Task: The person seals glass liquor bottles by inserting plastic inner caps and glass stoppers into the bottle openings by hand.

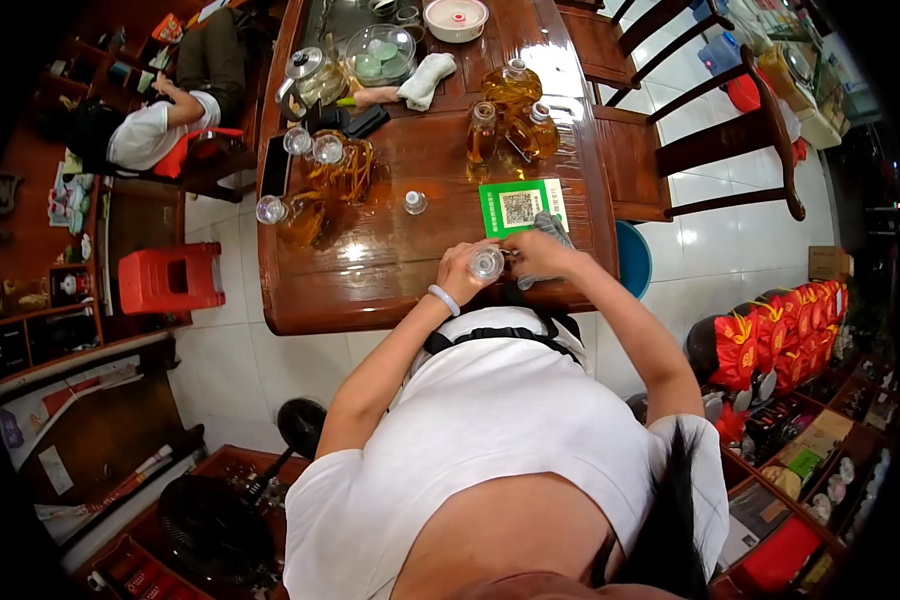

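Clasping the smooth glass piece (486, 263), our left hand (459, 272) could slip; our right hand (540, 256), nearby, has an unclear grip.

Tabletop (390, 270): a lane runs between the left bottles (348, 172) and the right bottles (542, 138); a white cloth (428, 80) bounds its far end, a clear stopper (415, 203) interrupts it.

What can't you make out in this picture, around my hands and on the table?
All in the head view:
- Below the clear round top in the left hand: hidden by the top and fingers.
- Whether the right hand grips anything: its own back hides the fingers.
- Small print on the green card: too small.
- Inside the blue bucket: partly hidden by the table.
- The table's far end: cut off by the top edge.
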Demonstrator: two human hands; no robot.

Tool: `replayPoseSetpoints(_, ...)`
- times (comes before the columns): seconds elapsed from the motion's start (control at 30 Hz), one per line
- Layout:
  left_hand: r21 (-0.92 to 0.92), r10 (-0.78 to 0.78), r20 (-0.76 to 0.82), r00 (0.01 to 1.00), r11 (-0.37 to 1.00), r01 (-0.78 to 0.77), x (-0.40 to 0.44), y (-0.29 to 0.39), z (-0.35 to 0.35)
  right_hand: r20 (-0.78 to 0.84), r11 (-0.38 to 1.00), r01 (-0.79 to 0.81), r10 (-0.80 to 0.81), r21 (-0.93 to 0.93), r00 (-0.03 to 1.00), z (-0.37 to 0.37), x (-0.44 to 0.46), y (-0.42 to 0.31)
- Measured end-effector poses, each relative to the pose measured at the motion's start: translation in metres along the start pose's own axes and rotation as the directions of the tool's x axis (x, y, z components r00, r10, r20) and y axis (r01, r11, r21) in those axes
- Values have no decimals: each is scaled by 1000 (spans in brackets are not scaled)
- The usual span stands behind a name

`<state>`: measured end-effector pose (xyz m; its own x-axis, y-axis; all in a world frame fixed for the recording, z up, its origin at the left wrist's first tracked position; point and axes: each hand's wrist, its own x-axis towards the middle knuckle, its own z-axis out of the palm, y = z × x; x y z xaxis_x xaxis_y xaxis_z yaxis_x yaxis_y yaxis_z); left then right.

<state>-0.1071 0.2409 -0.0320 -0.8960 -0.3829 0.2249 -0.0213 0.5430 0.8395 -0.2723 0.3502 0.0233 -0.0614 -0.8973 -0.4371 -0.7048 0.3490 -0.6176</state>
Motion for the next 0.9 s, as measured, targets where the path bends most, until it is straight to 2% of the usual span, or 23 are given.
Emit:
replayPoseSetpoints(0.03, 0, -9, -5, 1000, 1000, 9, -2, -4, 3, 19, 1000, -4, 4, -9, 1000, -10, -1, -10)
replayPoseSetpoints(0.1, -9, -27, -20, 999, 1000, 27, -3, -6, 4, -376, 989, 55, 0, 135, 926, -25, 2, -32)
replayPoseSetpoints(0.13, 46, 7, -20, 1000, 999, -6, -3, 0, -1, -364, 990, 51, 1, 132, 931, -20, 10, -41)
replayPoseSetpoints(0.2, 101, 37, -25, 999, 994, -34, -2, -3, -2, -421, 970, 209, -242, -125, 874, -5, 25, -63)
replayPoseSetpoints(0.23, 118, 20, 1, 1000, 993, -20, -2, -12, 4, -411, 969, 213, -248, -128, 877, 4, 30, -69)
replayPoseSetpoints(0.27, 135, 1, 25, 1000, 991, -4, -3, -21, 10, -426, 947, 239, -311, -214, 850, 15, 34, -73)
replayPoseSetpoints(0.3, 256, 86, 1, 996, 963, -83, -3, -21, 10, -433, 917, 263, -377, -300, 819, 20, 38, -75)
replayPoseSetpoints(0.33, 256, 74, -10, 997, 964, -69, -2, -22, 9, -419, 914, 274, -384, -300, 823, 23, 43, -74)
replayPoseSetpoints(0.4, 233, -21, 118, 993, 972, -7, 2, -23, 5, -469, 930, 147, -301, -337, 830, 25, 50, -74)
replayPoseSetpoints(0.43, 236, -32, 111, 993, 972, 5, -1, -25, 5, -459, 929, 158, -308, -336, 833, 27, 50, -74)
replayPoseSetpoints(0.5, 171, 20, -17, 1000, 985, -17, -6, -25, 3, -408, 963, 33, -144, -267, 902, 30, 43, -76)
replayPoseSetpoints(0.6, 87, 4, -76, 997, 996, 2, -4, -22, 0, -313, 963, -1, -87, -271, 946, 27, 43, -77)
replayPoseSetpoints(0.63, 86, -4, -79, 997, 996, 10, -4, -25, 3, -305, 963, 3, -88, -271, 948, 25, 45, -74)
replayPoseSetpoints(0.7, 93, 11, -92, 996, 996, -2, -4, -30, 7, -133, 930, 159, -213, -333, 968, 21, 46, -66)
replayPoseSetpoints(0.73, 91, 3, -93, 996, 996, 5, -4, -31, 5, -126, 930, 161, -212, -330, 969, 20, 47, -64)
replayPoseSetpoints(0.8, 7, 7, -140, 990, 1000, -6, -5, -31, 3, -75, 901, 262, -305, -346, 949, 17, 48, -64)
replayPoseSetpoints(0.83, 22, 30, -157, 987, 999, -27, -4, -34, 5, -71, 902, 306, -342, -306, 937, 12, 49, -68)
replayPoseSetpoints(0.9, -10, 10, -180, 984, 1000, -12, -3, -33, 4, -51, 909, 288, -317, -302, 947, 16, 53, -67)
